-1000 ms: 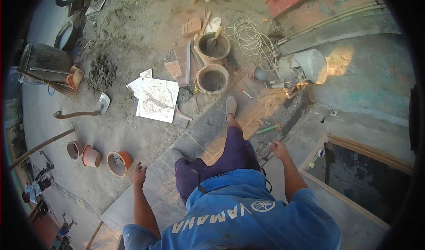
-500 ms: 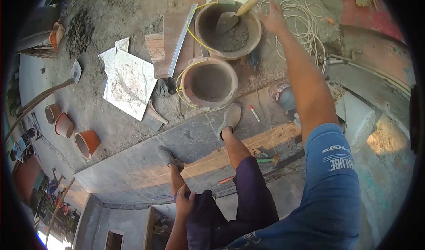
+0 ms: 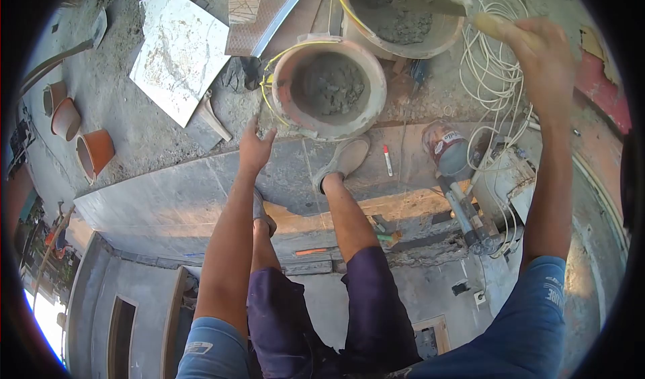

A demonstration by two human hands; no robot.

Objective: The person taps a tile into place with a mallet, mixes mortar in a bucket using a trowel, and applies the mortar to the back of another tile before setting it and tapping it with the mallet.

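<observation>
My right hand [image 3: 543, 57] is closed round the pale handle of a trowel [image 3: 430, 0], whose blade reaches left over the larger bucket [image 3: 430, 50]. Grey wet mortar [image 3: 408, 26] lies in that bucket. My left hand [image 3: 255, 149] is held out with fingers apart, just below and left of the nearer bucket [image 3: 377, 87]. More mortar [image 3: 339, 87] sits inside this nearer bucket, and its yellow handle [image 3: 263, 97] hangs down on the left side.
White tile pieces [image 3: 178, 63] and a hatchet-like tool [image 3: 213, 120] lie on the left. Orange buckets [image 3: 97, 152] stand farther left. A coil of pale cable [image 3: 494, 63] is at the right, near a tub [image 3: 447, 147]. A red-capped marker [image 3: 388, 161] rests by my foot.
My right hand, open beside the trowel before, now grips its handle and has moved right. My left hand has left my knee and reached toward the nearer bucket. The view has shifted.
</observation>
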